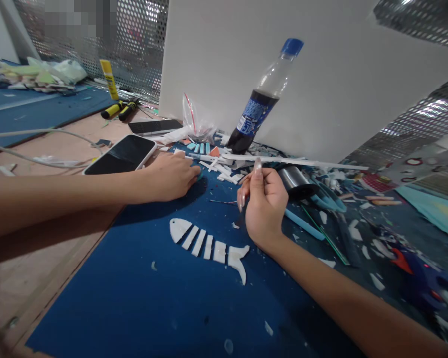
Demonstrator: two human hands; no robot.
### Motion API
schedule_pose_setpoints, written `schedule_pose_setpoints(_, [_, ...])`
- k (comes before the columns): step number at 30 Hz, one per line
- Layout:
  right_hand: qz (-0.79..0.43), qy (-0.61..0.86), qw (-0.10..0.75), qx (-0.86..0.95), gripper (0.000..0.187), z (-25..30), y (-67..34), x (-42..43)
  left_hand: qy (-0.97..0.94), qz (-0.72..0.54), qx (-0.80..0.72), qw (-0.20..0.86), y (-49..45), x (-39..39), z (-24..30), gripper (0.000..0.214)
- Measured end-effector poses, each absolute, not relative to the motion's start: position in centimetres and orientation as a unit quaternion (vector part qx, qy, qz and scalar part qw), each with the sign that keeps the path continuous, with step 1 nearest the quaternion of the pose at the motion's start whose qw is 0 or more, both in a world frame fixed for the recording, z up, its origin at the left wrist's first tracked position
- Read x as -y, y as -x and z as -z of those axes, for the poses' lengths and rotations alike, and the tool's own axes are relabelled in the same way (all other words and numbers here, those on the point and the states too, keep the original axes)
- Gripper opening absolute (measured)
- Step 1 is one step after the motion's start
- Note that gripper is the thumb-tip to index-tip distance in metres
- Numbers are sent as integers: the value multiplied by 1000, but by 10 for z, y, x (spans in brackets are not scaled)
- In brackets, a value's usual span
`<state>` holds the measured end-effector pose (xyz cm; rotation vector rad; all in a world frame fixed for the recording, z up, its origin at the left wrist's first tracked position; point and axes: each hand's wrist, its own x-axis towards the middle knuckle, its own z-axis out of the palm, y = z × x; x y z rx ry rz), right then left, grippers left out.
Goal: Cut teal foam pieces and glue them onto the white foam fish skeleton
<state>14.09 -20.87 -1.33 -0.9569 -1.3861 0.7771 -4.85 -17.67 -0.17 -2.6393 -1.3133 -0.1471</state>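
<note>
A white fish shape point(220, 251), cut into separate pieces with a round hole in its head and a forked tail, lies on the blue mat point(134, 298). Beyond it, my left hand point(173, 176) is closed and low over the mat, by the scraps; a bit of teal shows at its fingertips, too small to name. My right hand point(265, 204) is closed, thumb up, right of the fish. A thin dark strand point(223, 202) reaches toward its fingertips; I cannot tell whether they hold it. What lies inside its fingers is hidden.
A cola bottle point(257, 104) leans by the white board point(216, 54). White and coloured scraps point(224, 171) lie before it. Left are a phone point(123, 155), cable point(41, 161), cutters point(127, 110) and glue stick point(109, 79). Right are a spool point(296, 181) and blue glue gun point(421, 283).
</note>
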Motion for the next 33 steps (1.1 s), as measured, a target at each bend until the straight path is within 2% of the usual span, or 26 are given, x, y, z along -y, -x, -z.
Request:
schedule_pose_setpoints(5, [-331,424,583,609,24,12,-140,210,909,32,397,120,48,177,-1,25])
schedule_pose_setpoints(9, [-340,447,529,636,28,11,-140,209,896,106,410,132,47,178,-4,23])
schedule_pose_setpoints(12, [-334,451,504,657,29,11,-141,210,880,185,427,93,46,179,-7,22])
schedule_pose_setpoints(14, [-327,449,485,675,28,11,-142,211,855,249,455,9,44,181,-8,20])
schedule_pose_setpoints(17, [-310,434,464,708,26,11,-143,214,792,339,455,-225,38,187,-8,20])
schedule_pose_setpoints(20, [-294,420,450,731,24,10,-142,218,708,366,391,-460,31,194,-3,25])
schedule_pose_setpoints(22, [-289,415,443,741,23,9,-142,220,656,365,371,-547,29,196,0,26])
schedule_pose_setpoints(25, [-278,413,437,750,21,8,-141,222,624,366,361,-588,28,198,3,25])
schedule_pose_setpoints(33, [-231,419,446,757,21,7,-141,224,627,361,346,-597,31,198,3,25])
